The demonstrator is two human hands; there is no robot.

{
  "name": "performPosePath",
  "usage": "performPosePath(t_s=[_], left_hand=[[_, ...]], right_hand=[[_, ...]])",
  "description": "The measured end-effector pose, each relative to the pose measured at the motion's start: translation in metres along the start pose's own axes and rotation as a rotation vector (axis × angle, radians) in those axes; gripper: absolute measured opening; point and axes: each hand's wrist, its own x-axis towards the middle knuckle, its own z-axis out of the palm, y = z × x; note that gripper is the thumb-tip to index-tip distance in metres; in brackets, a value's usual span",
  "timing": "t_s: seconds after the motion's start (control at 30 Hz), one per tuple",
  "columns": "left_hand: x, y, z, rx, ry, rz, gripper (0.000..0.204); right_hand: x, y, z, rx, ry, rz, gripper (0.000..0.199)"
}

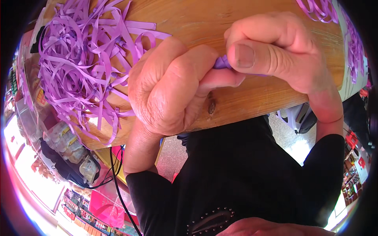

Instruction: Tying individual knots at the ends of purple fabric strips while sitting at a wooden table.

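Both hands meet above the wooden table (244, 106), fingers curled and pinched together. Between them shows a small bunched piece of purple ribbon (222, 62). My left hand (169, 86) is closed on its left side, thumb and forefinger gripping it. My right hand (279, 55) pinches the same ribbon from the right, thumb on top. Most of the ribbon is hidden by the fingers; a thin purple edge shows beneath the right thumb. Left of my left hand lies a big tangled heap of purple ribbons (78, 59), some with darker knotted spots.
More purple ribbon loops (321, 10) lie at the table's far right, and further strands (354, 51) hang over a pale surface beyond it. Clear plastic bags (69, 141) sit past the left edge. A black cable (117, 181) runs down beside my left arm.
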Motion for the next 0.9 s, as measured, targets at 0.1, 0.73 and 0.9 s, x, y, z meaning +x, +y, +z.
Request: performPosePath(t_s=[0.1, 0.73, 0.9], left_hand=[[0.001, 0.003, -0.004, -0.018, -0.005, -0.048, 0.023], [-0.006, 0.002, -0.007, -0.002, -0.022, 0.016, 0.034], [-0.005, 0.001, -0.008, 0.039, -0.003, 0.14, 0.034]], right_hand=[[0.004, 0.0, -0.007, -0.401, -0.133, -0.288, 0.028], [0.01, 0.01, -0.002, -0.429, -0.074, -0.669, 0.016], [-0.007, 0.0, -0.002, -0.444, -0.092, -0.439, 0.017]])
